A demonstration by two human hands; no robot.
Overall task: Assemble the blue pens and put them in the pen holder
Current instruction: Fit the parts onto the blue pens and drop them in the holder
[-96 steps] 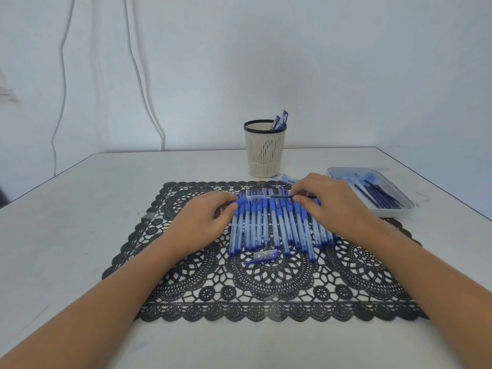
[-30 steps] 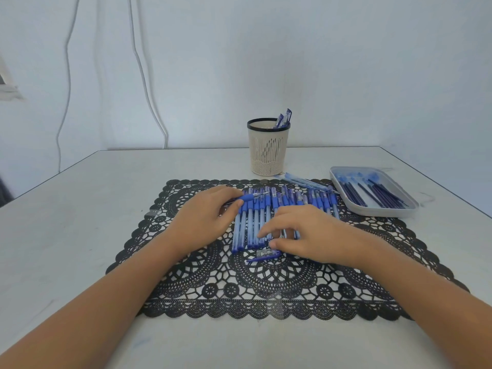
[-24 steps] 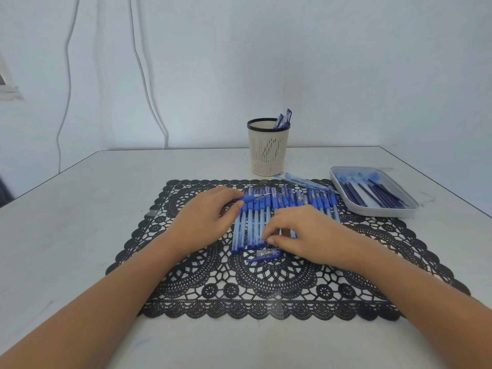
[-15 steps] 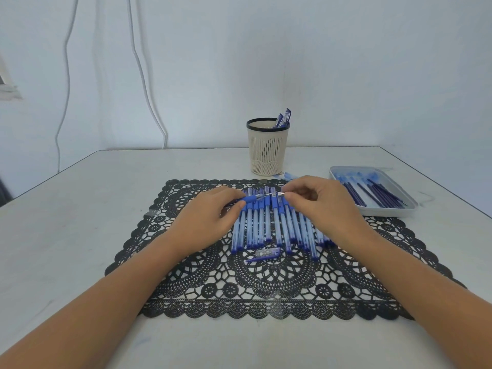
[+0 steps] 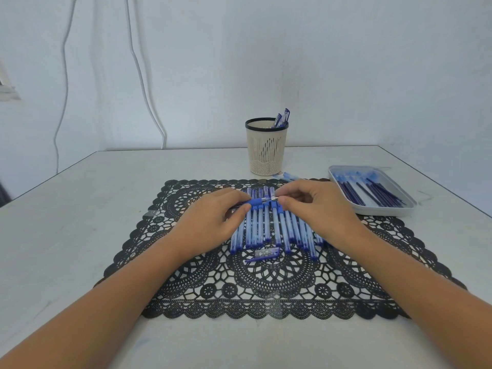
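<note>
L hand (image 5: pixel 213 222) pinches pen (image 5: pixel 255 202) by its blue grip, R hand (image 5: pixel 316 206) pinches the tip end, both just above pen row (image 5: pixel 271 227), near side of pen holder (image 5: pixel 266 147). Light, stiff, slick plastic imo; hold at rubber grip.

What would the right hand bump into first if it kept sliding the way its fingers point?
Probably the left hand. The right hand points leftward along the blue pen both hands pinch, so the left fingertips come first; depth is unclear.
</note>
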